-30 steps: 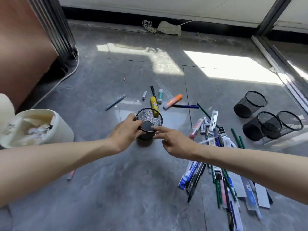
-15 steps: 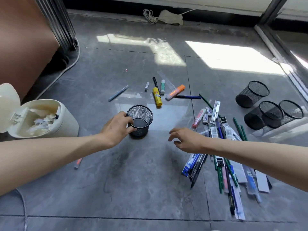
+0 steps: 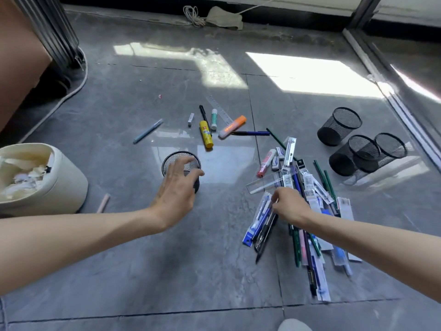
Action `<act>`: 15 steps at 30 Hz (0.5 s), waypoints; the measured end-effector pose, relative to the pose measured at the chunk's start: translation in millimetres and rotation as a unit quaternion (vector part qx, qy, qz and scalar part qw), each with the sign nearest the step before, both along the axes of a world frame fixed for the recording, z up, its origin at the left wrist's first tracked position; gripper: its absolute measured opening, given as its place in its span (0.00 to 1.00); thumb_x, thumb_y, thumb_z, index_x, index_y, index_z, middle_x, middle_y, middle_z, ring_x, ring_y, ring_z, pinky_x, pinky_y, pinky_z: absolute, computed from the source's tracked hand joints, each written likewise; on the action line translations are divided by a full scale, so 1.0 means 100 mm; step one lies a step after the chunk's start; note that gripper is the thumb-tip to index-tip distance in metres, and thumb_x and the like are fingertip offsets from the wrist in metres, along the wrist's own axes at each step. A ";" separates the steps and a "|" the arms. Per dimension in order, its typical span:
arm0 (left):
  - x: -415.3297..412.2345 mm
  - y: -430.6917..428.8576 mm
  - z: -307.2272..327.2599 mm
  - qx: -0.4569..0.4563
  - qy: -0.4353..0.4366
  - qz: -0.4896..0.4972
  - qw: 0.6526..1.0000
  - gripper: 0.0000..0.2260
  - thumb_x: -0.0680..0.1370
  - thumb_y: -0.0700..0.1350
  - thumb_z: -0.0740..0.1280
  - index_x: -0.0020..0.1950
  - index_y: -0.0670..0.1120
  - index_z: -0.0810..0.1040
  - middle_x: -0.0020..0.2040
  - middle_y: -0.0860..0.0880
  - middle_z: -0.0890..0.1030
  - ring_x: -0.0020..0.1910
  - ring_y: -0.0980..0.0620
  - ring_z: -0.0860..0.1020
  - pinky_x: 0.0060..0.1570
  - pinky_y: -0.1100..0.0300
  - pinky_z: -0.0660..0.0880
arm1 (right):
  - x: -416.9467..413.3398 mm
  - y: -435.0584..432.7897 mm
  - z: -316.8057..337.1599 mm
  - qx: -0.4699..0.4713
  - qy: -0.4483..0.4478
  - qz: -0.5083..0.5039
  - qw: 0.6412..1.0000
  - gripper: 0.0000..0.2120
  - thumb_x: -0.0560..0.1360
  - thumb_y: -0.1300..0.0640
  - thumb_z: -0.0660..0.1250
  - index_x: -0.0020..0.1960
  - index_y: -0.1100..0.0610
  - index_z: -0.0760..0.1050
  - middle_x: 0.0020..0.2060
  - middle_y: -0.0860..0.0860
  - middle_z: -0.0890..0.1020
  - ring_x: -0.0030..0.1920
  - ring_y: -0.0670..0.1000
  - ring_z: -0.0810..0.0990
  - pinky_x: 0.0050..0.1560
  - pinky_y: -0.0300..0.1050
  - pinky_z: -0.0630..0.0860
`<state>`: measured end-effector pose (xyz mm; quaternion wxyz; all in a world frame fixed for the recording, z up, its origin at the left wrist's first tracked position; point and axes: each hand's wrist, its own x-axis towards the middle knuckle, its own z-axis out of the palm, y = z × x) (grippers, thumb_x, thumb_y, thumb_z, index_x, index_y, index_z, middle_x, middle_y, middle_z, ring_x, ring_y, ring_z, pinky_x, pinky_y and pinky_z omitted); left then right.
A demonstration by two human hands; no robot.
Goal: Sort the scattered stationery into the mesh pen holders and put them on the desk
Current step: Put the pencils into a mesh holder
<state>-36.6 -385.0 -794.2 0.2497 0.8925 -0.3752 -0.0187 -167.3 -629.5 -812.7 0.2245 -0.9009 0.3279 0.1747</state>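
left hand (image 3: 175,192) over mesh holder (image 3: 177,154), right hand (image 3: 290,206) touching pens (image 3: 261,226)

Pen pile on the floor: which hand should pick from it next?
Right. The right hand is at the pen pile, reaching into its packs; the left hand hovers over the upright mesh holder.
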 end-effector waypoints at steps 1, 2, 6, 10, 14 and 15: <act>-0.06 -0.10 -0.02 -0.007 -0.012 -0.032 0.999 0.20 0.65 0.28 0.68 0.55 0.42 0.78 0.63 0.38 0.69 0.61 0.37 0.69 0.57 0.47 0.73 | -0.04 -0.06 -0.02 -0.006 0.009 -0.029 1.000 0.08 0.71 0.65 0.62 0.50 0.61 0.74 0.46 0.56 0.80 0.44 0.56 0.79 0.46 0.51 0.78; -0.14 -0.22 -0.05 -0.003 -0.008 -0.060 0.998 0.20 0.66 0.29 0.68 0.55 0.43 0.78 0.63 0.39 0.69 0.61 0.38 0.70 0.56 0.48 0.74 | -0.08 -0.11 -0.04 -0.008 0.015 -0.054 0.998 0.06 0.72 0.64 0.63 0.48 0.60 0.72 0.43 0.55 0.79 0.44 0.56 0.78 0.45 0.51 0.78; -0.48 -0.75 -0.12 0.043 0.091 -0.118 0.988 0.17 0.74 0.35 0.62 0.62 0.45 0.73 0.69 0.46 0.60 0.67 0.47 0.61 0.56 0.58 0.68 | -0.19 -0.25 -0.15 -0.010 0.024 -0.102 0.994 0.10 0.71 0.63 0.63 0.36 0.56 0.63 0.30 0.52 0.69 0.33 0.54 0.70 0.34 0.45 0.66; -0.78 -1.22 -0.30 0.099 0.130 -0.165 0.973 0.13 0.74 0.36 0.61 0.58 0.43 0.72 0.69 0.46 0.59 0.67 0.46 0.61 0.54 0.55 0.71 | -0.25 -0.30 -0.25 -0.004 -0.009 -0.127 0.992 0.22 0.73 0.55 0.68 0.26 0.54 0.59 0.22 0.50 0.64 0.26 0.52 0.63 0.29 0.43 0.60; -0.92 -1.47 -0.50 0.126 0.138 -0.202 0.961 0.14 0.73 0.38 0.61 0.58 0.44 0.73 0.65 0.45 0.63 0.61 0.43 0.65 0.52 0.51 0.70 | -0.17 -0.25 -0.29 0.010 -0.012 -0.116 0.993 0.12 0.69 0.58 0.67 0.29 0.57 0.69 0.27 0.54 0.75 0.32 0.57 0.75 0.32 0.45 0.68; -0.93 -1.51 -0.55 0.127 0.140 -0.201 0.961 0.13 0.73 0.39 0.61 0.57 0.45 0.73 0.63 0.45 0.64 0.59 0.43 0.66 0.51 0.50 0.70 | -0.16 -0.26 -0.31 0.013 -0.013 -0.116 0.993 0.08 0.68 0.59 0.67 0.31 0.58 0.72 0.31 0.56 0.79 0.36 0.59 0.78 0.34 0.47 0.71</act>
